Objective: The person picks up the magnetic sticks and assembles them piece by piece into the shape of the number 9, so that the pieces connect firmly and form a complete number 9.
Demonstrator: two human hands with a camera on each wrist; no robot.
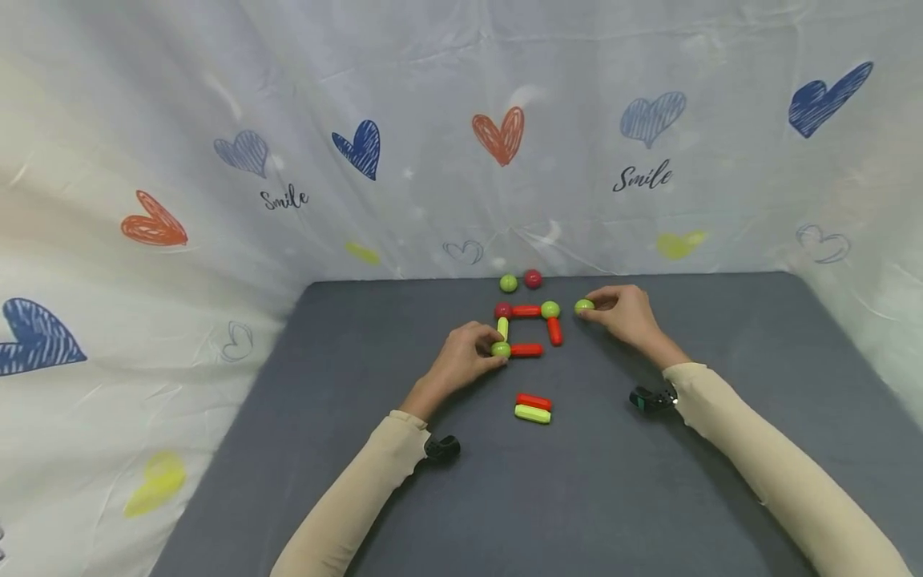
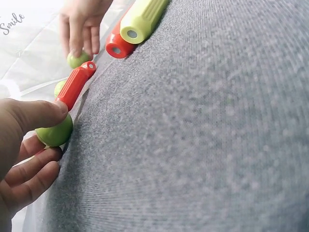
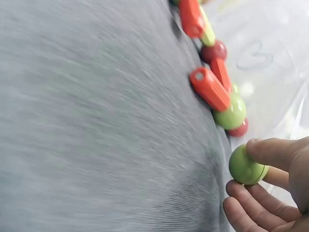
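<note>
My left hand (image 1: 465, 353) pinches a green ball (image 2: 55, 131) at the near left corner of a partial square of balls and grooved sticks. From that ball a red stick (image 1: 526, 350) points right, and a yellow-green stick (image 1: 502, 328) runs back to a dark red ball (image 1: 502, 310). Another red stick (image 1: 526, 311) links this one to a green corner ball (image 1: 550, 309), from which a third red stick (image 1: 554, 331) comes toward me. Right of the shape, my right hand (image 1: 623, 311) holds a separate green ball (image 3: 247, 164) between thumb and fingers.
Behind the shape, a loose green ball (image 1: 508, 283) and a red ball (image 1: 533, 278) lie near the back edge of the grey table (image 1: 591, 497). A red stick (image 1: 534, 400) and a yellow-green stick (image 1: 533, 414) lie side by side nearer me. A heart-printed curtain (image 1: 425, 160) hangs behind.
</note>
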